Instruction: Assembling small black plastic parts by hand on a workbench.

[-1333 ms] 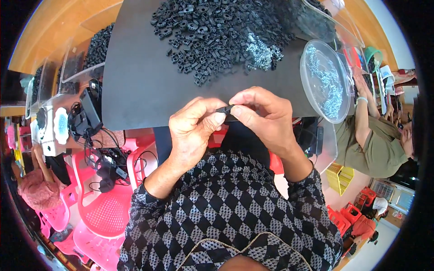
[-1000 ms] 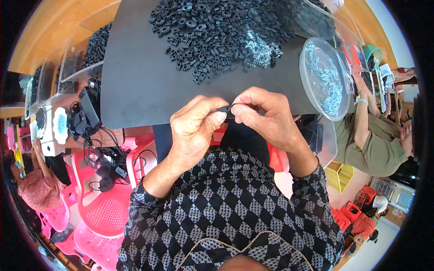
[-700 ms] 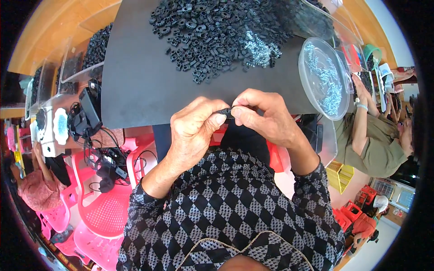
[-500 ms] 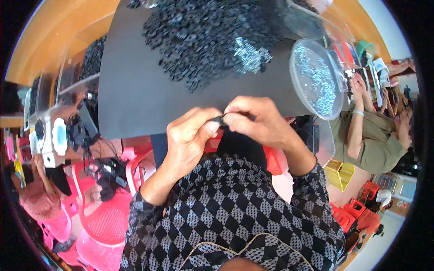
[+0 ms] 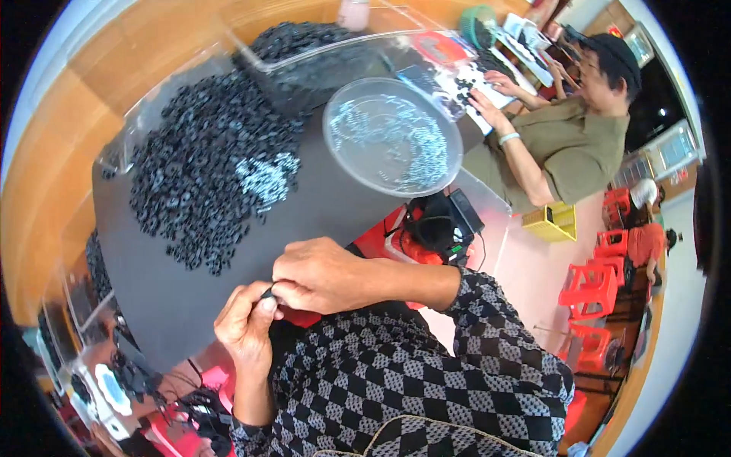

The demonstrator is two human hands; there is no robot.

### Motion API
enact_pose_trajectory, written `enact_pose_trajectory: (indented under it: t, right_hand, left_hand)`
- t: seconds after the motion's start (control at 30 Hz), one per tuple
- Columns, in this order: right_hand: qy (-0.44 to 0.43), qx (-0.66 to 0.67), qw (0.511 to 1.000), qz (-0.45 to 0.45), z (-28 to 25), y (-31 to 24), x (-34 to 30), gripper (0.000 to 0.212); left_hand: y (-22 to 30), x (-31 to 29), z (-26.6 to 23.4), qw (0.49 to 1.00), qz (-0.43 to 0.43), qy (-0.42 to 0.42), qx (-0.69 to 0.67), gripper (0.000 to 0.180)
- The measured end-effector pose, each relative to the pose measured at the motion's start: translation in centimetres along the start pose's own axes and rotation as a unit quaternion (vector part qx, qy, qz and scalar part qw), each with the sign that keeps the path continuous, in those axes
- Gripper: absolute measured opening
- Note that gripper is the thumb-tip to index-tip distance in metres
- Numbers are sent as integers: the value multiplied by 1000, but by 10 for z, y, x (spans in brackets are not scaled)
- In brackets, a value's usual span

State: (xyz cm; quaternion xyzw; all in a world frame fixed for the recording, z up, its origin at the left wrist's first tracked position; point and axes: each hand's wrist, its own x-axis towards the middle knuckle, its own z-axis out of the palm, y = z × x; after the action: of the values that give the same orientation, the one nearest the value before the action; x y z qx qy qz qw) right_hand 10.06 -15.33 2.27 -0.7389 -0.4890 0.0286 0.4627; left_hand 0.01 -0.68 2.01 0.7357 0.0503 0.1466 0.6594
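Observation:
Fingertip to fingertip, my left hand (image 5: 245, 324) and my right hand (image 5: 324, 276) meet over the near edge of the dark table (image 5: 145, 305). Both are closed in a pinch on a small black part (image 5: 268, 292), mostly covered by the fingers. Beyond them spreads a large heap of small black parts (image 5: 198, 152). A little pile of small silver metal pins (image 5: 266, 181) lies on that heap's right side. Right of the heap stands a round clear plastic dish (image 5: 373, 158) with many more silver pins in it.
A clear bin (image 5: 304, 72) of black parts stands behind the dish. At the right, a co-worker in an olive shirt (image 5: 567, 156) handles small parts at a white surface. A yellow basket (image 5: 560, 222) and red stools (image 5: 590, 289) are on the floor. Black cabled devices (image 5: 445, 225) sit below the table edge.
The view has swung to the right, so the table and heap appear farther left and tilted, and more of the co-worker shows. Both hands stay together on the small black part.

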Motion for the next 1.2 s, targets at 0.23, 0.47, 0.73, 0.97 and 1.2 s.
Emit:
enact_pose_trajectory:
  t: [0.23,0.47,0.73,0.97,1.2]
  right_hand:
    - [-37,-6,999,-20,-8,6,-6,22]
    - [-76,-43,995,39,-9,-6,-10,23]
    - [-98,-78,991,-49,3,-10,-9,17]
    - [1,-156,980,-123,2,-7,-15,19]
    - [-38,-111,986,-119,5,-9,1,18]
  left_hand:
    - [5,4,9,999,13,-26,27,14]
    - [0,0,4,999,13,-41,16,14]
    - [6,-10,-2,994,42,-18,101,10]
    - [-10,-11,13,1000,-13,10,6,13]
    - [-11,-19,9,998,34,45,-23,17]
